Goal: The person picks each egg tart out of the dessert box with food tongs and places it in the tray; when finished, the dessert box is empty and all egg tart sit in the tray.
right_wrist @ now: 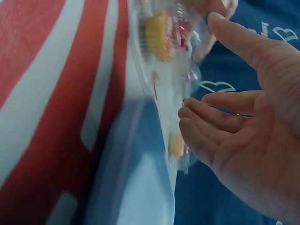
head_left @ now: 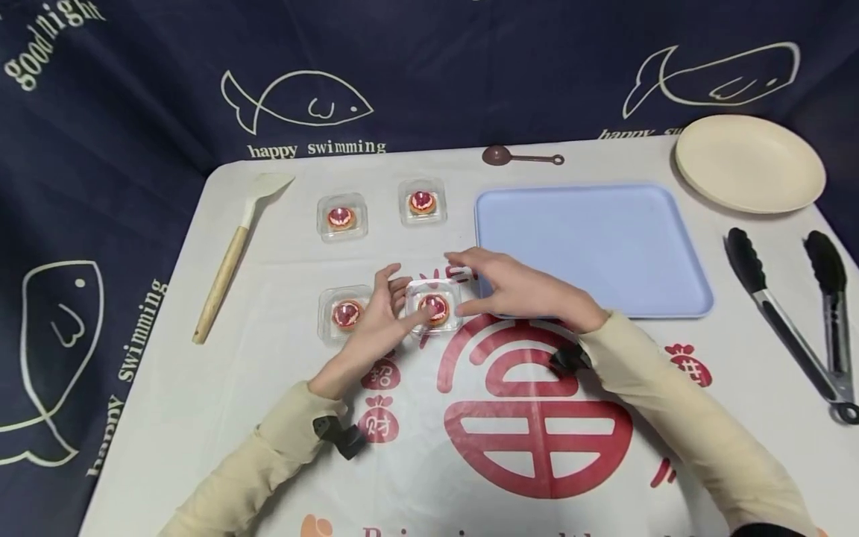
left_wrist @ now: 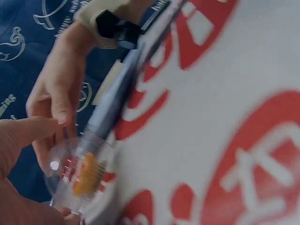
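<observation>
Beside the front right clear plastic box (head_left: 443, 325), which holds a small berry-topped tart (head_left: 438, 306), is my left hand (head_left: 376, 321). Its fingers are at the box's left side, and its thumb reaches over the front; firm contact cannot be told. To the box's right, my right hand (head_left: 517, 283) has spread, loosely bent fingers and holds nothing. Another boxed tart (head_left: 346, 314) sits just left, partly behind my left hand. Farther back are two similar boxes, one with a tart (head_left: 341, 218) at left and one with a tart (head_left: 423, 201) at right.
A blue tray (head_left: 590, 246) lies right of the boxes, partly under my right hand's outline. At far right are a cream plate (head_left: 751, 164) and black-tipped tongs (head_left: 785, 328). A brown measuring spoon (head_left: 498, 155) lies at the back edge, a wooden-handled spatula (head_left: 231, 261) at left.
</observation>
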Available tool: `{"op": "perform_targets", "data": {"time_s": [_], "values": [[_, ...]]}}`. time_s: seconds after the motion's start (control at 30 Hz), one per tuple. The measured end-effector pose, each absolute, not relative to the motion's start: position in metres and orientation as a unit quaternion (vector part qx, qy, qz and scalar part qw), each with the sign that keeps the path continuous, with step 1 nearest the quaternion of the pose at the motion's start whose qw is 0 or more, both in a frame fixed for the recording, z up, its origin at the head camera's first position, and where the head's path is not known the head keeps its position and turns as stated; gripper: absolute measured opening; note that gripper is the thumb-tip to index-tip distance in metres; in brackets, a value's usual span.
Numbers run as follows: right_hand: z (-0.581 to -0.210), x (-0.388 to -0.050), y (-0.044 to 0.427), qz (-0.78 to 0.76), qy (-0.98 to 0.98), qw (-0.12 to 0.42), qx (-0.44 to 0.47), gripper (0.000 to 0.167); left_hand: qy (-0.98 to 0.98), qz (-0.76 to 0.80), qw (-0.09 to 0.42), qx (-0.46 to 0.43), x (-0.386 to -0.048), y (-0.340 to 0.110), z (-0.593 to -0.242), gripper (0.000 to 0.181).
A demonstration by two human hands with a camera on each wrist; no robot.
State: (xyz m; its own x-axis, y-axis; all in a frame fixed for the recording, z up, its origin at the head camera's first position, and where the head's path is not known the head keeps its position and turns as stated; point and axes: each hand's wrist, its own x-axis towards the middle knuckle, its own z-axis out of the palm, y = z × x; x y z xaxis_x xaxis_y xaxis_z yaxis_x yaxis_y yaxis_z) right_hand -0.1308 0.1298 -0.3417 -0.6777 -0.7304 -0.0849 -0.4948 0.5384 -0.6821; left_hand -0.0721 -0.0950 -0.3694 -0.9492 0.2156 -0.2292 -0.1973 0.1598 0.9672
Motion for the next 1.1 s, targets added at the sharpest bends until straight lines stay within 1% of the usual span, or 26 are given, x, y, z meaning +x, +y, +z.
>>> {"op": "perform_targets", "data": {"time_s": [0.07,0.13,0.2,0.3,0.43,0.63,0.87,1.1], "values": [[-0.345,-0.131,0.122,-0.313,0.853,0.191,-0.372,0.081,0.762,0.625,0.169,0.021,-0.07,-0.095,-0.375,0.097],[-0.349,-0.132,0.116,-0.308,0.85,0.195,-0.38,0.079,0.784,0.596,0.167,0.047,-0.068,-0.095,-0.381,0.107],[-0.352,-0.133,0.112,-0.304,0.849,0.198,-0.384,0.077,0.804,0.569,0.154,0.079,-0.067,-0.096,-0.386,0.111],[-0.354,-0.135,0.108,-0.301,0.85,0.203,-0.383,0.076,0.828,0.535,0.128,0.108,-0.067,-0.094,-0.392,0.109],[-0.355,-0.139,0.106,-0.301,0.848,0.213,-0.381,0.073,0.852,0.501,0.099,0.115,-0.068,-0.092,-0.396,0.104],[-0.354,-0.144,0.103,-0.304,0.846,0.224,-0.376,0.066,0.872,0.468,0.076,0.122,-0.068,-0.091,-0.401,0.102],[-0.354,-0.145,0.102,-0.309,0.849,0.22,-0.368,0.062,0.891,0.429,0.07,0.132,-0.07,-0.09,-0.401,0.1],[-0.349,-0.138,0.1,-0.278,0.867,0.192,-0.367,0.066,0.893,0.423,0.068,0.137,-0.07,-0.09,-0.399,0.102]]}}
